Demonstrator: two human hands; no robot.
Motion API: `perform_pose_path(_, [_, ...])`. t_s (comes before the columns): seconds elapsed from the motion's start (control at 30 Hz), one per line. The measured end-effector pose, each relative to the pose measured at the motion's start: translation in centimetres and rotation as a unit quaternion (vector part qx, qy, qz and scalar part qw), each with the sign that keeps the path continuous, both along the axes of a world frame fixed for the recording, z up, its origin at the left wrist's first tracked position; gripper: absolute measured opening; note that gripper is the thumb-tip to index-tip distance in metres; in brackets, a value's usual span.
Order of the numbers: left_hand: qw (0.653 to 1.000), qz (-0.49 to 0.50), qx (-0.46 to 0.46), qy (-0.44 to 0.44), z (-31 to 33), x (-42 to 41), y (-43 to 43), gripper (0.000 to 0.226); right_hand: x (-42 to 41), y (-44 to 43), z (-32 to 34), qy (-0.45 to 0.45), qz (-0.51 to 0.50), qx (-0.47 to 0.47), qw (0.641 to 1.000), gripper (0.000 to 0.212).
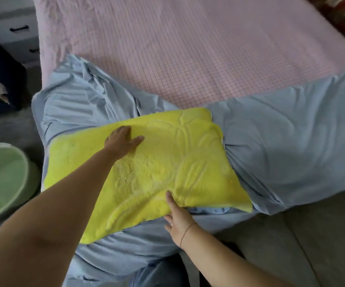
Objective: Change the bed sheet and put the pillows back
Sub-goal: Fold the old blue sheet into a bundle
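Bare forearms reach out from the bed's near edge: the left hand (pixel 122 139) lies flat on the yellow pillow (pixel 177 158), fingers straight and close together with the thumb spread aside. The right hand (pixel 178 218) touches the pillow's near edge with one straight finger on top; its other fingers are hidden there, so whether it grips cannot be told. That pillow rests on a rumpled blue sheet (pixel 281 141) bunched along the bed's near edge, with the pink checked mattress cover (pixel 188 48) bare beyond and a green bucket (pixel 4 177) on the floor off the left edge.
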State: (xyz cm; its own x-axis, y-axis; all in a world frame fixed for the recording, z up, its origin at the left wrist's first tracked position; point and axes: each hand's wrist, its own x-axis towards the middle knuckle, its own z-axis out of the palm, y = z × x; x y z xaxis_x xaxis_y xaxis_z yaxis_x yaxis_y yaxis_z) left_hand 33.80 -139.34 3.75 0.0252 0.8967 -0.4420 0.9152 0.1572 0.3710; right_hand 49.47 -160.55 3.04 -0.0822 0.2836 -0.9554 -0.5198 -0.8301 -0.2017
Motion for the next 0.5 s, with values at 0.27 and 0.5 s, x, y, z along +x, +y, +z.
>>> perform_pose_path(0.27, [0.989,-0.097,-0.069,0.086,-1.8,-2.9,5.2,0.109,-4.5,1.7,-1.2,-0.002,-0.247,0.042,0.968,0.102])
perform_pose_path(0.5, [0.987,-0.131,-0.087,-0.03,-0.2,-2.6,6.5,0.058,-6.1,2.6,-2.9,-0.121,-0.305,0.088,0.941,0.13])
